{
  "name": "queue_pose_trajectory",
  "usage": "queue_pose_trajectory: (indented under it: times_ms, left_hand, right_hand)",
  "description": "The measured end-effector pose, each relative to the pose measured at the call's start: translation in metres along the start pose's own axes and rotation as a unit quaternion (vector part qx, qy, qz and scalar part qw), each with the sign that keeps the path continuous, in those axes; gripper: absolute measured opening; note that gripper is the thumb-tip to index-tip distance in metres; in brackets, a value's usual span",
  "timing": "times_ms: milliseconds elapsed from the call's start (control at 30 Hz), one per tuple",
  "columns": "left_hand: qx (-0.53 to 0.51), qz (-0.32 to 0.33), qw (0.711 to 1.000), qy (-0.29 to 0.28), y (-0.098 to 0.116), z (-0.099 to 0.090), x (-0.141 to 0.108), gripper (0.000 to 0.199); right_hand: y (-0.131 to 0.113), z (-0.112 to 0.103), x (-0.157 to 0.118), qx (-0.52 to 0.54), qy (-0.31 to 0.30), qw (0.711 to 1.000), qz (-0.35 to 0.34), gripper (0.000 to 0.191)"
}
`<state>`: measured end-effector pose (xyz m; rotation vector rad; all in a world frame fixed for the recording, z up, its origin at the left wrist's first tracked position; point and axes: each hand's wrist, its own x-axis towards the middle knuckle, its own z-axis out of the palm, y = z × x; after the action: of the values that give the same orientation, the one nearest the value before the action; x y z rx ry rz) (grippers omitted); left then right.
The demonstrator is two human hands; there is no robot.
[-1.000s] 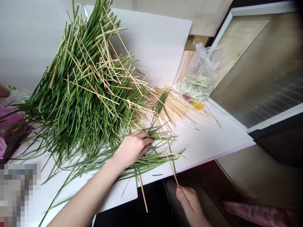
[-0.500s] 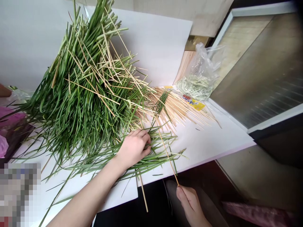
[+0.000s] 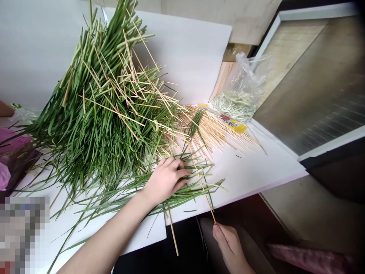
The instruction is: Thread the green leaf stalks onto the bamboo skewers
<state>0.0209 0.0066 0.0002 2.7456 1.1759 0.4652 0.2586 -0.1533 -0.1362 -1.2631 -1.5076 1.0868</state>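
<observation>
My left hand (image 3: 164,180) rests on a loose bunch of long garlic chives (image 3: 196,192) spread along the table. Its fingers curl down over the leaves, with the thumb and forefinger pointing right; the fingertips are partly hidden. Below the table's front edge, my right hand (image 3: 228,241) is closed around the lower end of a thin bamboo skewer (image 3: 203,188). That skewer slants up and away, its far part crossing the chive ends just right of my left hand. A thicker stick (image 3: 172,234) juts over the table edge between my hands.
A tall heap of garlic chives (image 3: 99,144) with scattered skewers fills the left and back. Many skewers (image 3: 211,131) lie fanned on the table behind my hands. Further back right stands a clear plastic bag (image 3: 239,99). The table's front edge (image 3: 256,190) runs close by.
My left hand has shifted slightly right over the chives, its thumb and forefinger reaching further out than before. My right hand and the skewer stay almost still.
</observation>
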Motion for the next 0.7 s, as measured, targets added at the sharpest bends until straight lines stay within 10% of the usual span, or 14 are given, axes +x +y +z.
queue_pose_trajectory:
  times_ms: [400,700]
  left_hand:
    - [0.049,-0.018,0.999,0.011,0.0034,0.0087,0.0001,0.017]
    - [-0.119,-0.096,0.984,0.094,0.0012,0.0003,0.0022,0.003]
  right_hand:
    - [0.0025,0.0005,-0.0018,0.005,-0.001,1.0,0.005,0.043]
    - [-0.0005,-0.0002,-0.001,-0.005,-0.004,1.0,-0.003,0.046]
